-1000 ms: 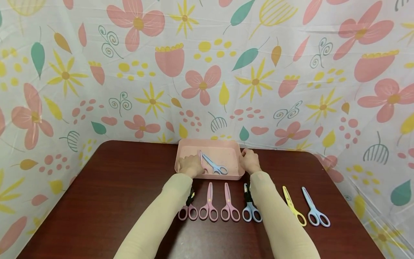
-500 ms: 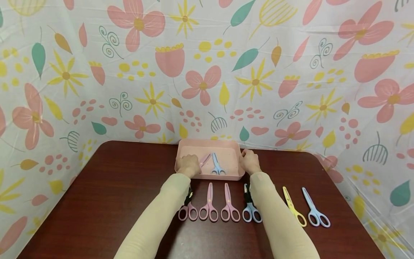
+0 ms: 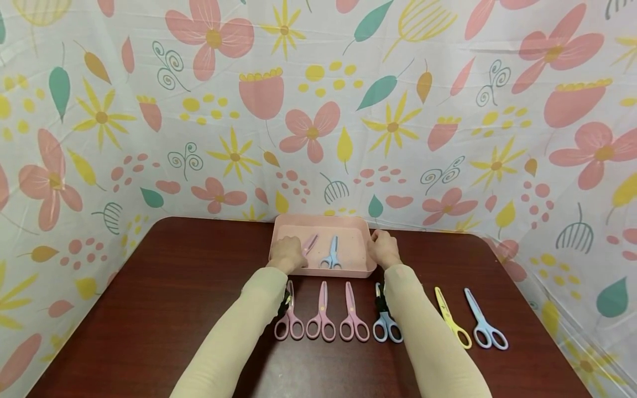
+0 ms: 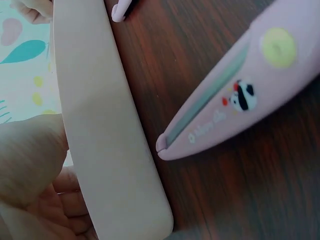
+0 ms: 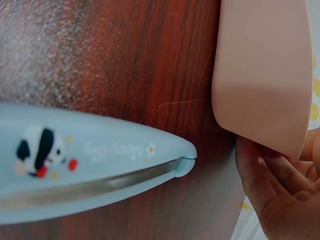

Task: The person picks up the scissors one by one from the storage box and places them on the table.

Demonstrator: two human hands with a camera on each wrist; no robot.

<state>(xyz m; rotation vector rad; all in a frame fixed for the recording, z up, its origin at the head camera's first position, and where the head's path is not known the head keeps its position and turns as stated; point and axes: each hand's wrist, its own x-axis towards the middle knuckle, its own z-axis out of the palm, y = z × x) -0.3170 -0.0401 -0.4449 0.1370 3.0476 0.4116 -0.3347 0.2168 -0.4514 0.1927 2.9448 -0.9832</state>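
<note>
In the head view, a shallow pink tray [image 3: 348, 272] stands at the back of the table. My left hand [image 3: 287, 254] reaches into its left part, fingers curled about the hidden handles of pink scissors [image 3: 309, 243], whose blades point up and right. Beside them in the tray lie light-blue scissors [image 3: 332, 253], blades toward the wall. At the tray's right end, my right hand [image 3: 384, 249] grips the rim. The right wrist view shows the right fingers [image 5: 275, 170] bent round the tray's corner. Behind the tray's front wall [image 4: 105, 125], the left fingers are partly covered in the left wrist view.
In front of the tray, several scissors lie in a row: pink [image 3: 323, 315] ones, light-blue [image 3: 481, 320] ones and a yellow [image 3: 452, 318] pair. My sleeves [image 3: 234, 337] pass over part of the row. A flowered cloth [image 3: 318, 110] hangs behind the table [image 3: 149, 309].
My left hand has shifted left in the tray. The pink scissors have swung to lean right and drawn left with it; the light-blue pair has turned more upright. The right hand stays put.
</note>
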